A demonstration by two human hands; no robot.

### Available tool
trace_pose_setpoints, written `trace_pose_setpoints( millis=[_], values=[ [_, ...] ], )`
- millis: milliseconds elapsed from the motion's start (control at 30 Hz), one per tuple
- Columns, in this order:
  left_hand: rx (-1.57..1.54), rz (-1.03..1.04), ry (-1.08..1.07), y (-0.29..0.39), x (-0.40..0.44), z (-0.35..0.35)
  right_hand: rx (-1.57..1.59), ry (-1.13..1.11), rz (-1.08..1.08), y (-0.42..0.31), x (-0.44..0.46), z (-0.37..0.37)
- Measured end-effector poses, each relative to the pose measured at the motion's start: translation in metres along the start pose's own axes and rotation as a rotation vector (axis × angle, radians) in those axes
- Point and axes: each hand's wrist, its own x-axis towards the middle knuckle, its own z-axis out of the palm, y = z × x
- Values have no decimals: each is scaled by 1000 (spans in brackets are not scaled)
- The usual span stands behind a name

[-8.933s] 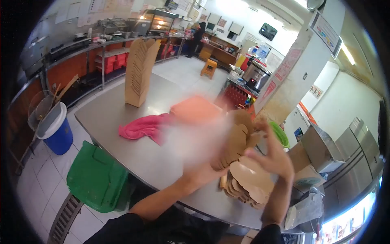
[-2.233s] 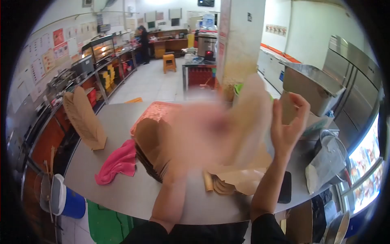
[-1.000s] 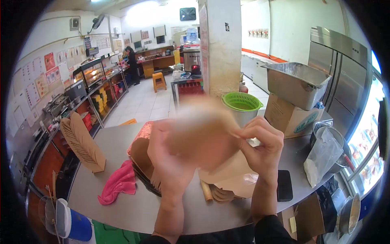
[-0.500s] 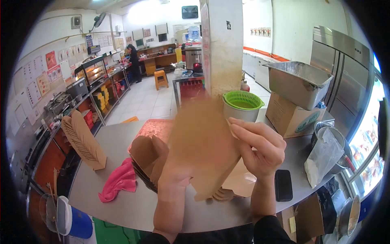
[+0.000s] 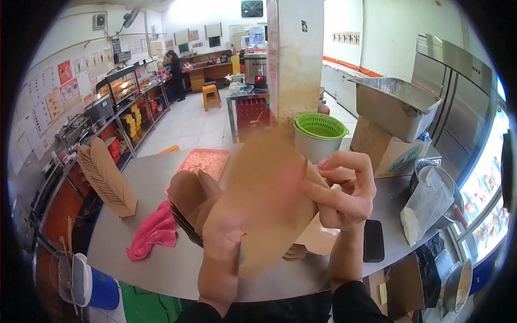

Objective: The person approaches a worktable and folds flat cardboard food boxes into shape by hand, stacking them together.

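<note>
A tan cardboard piece (image 5: 269,188), blurred by closeness, is held up in front of me between both hands. My left hand (image 5: 223,220) grips its left side, with the fingers partly hidden behind it. My right hand (image 5: 344,188) pinches its right edge between thumb and fingers. Left of my left hand, a nested stack of folded cardboard pieces (image 5: 188,199) stands on the steel table (image 5: 161,280). Flat cardboard pieces (image 5: 320,237) lie below my right hand. A pink cloth (image 5: 153,231) rests near the stack.
A tall cardboard holder (image 5: 107,183) stands at the table's left. Behind the stack is a pink tray (image 5: 215,161). A black phone (image 5: 374,240), a plastic bag (image 5: 428,207) and a carton (image 5: 385,148) under a metal tub (image 5: 398,107) are at right. A person (image 5: 175,75) stands far back.
The cardboard piece has turned and opened out between my hands, hiding more of the flat pieces. My right hand has shifted its pinch along the edge. The stack and cloth stay put.
</note>
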Motion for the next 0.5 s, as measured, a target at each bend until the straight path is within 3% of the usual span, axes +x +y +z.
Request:
trace_pose_setpoints(
  millis=[233, 500],
  values=[
    [26, -13, 83, 0, -1, 5, 48, -5, -14, 3, -3, 0],
    [-18, -100, -35, 1, 1, 1, 113, 94, -39, 7, -5, 7]
  ],
)
